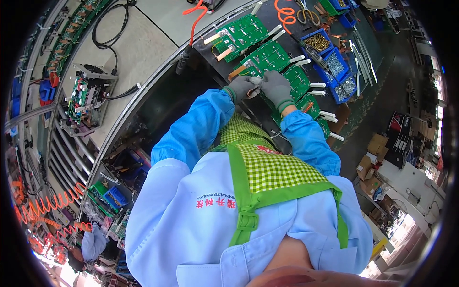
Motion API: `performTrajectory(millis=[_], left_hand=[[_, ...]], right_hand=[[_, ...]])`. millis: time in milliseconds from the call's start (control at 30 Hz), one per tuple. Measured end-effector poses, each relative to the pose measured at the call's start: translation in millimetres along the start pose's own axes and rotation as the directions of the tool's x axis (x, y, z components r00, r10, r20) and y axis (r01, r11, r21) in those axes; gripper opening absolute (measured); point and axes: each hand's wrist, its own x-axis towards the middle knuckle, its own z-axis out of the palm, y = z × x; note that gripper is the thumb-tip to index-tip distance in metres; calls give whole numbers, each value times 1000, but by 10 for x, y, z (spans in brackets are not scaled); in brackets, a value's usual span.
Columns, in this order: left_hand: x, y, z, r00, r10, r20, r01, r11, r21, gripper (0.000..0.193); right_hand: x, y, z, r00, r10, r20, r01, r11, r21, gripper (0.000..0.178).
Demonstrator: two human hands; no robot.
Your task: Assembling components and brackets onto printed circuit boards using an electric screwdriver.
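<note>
My left hand (240, 89) and my right hand (276, 89), both in grey gloves, meet in front of me over the near edge of a row of green circuit boards. Between their closed fingers is a small whitish, partly brown piece (255, 86), too small and covered to name. Just beyond the hands lies a circuit board (267, 56) with a copper-coloured strip at its left end. Another circuit board (245, 31) sits farther off, and a third circuit board (297, 80) is right of my right hand. White strips (296, 59) stick out from the boards' right ends.
Blue bins hold brass-coloured screws (317, 43) and silvery small parts (334, 64). A power screwdriver (315, 57) on a coiled orange cord lies beside them, near scissors (308, 15). Another dark tool (183, 60) hangs left. An open electronic unit (88, 95) stands on the left line.
</note>
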Motion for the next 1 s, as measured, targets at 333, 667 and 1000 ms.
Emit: performTrajectory(millis=[333, 667, 1000], left_hand=[[4, 29, 15, 1000, -10, 11, 9, 996, 84, 20], [-4, 25, -10, 998, -44, 50, 42, 998, 40, 22], [-149, -216, -579, 956, -289, -45, 274, 938, -211, 33]], right_hand=[[-40, 48, 104, 979, -67, -191, 86, 992, 95, 27], [-251, 142, 150, 960, -66, -272, 128, 968, 215, 27], [-1018, 155, 83, 906, 95, -413, 68, 929, 364, 25]])
